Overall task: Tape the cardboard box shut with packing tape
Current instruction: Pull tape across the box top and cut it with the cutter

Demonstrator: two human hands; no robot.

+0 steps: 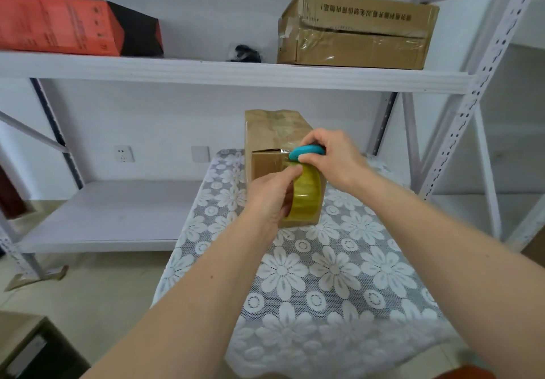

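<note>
White metal shelving fills the wall behind, carrying an orange and black carton at the upper left, a small dark object beside it, and a worn brown carton at the upper right. Below it, a tabletop covered in a grey cloth with white lace flowers holds the cardboard box, which stands near the far edge. Against the box's near face, the left hand holds a roll of yellowish packing tape, its fingers curled round the roll's rim and thumb on top. The right hand is just above, its grip pinching a teal cutter at the box's flap seam. A shiny strip, probably tape, shows at the seam beside the cutter. Both forearms reach in from the bottom of the view.
</note>
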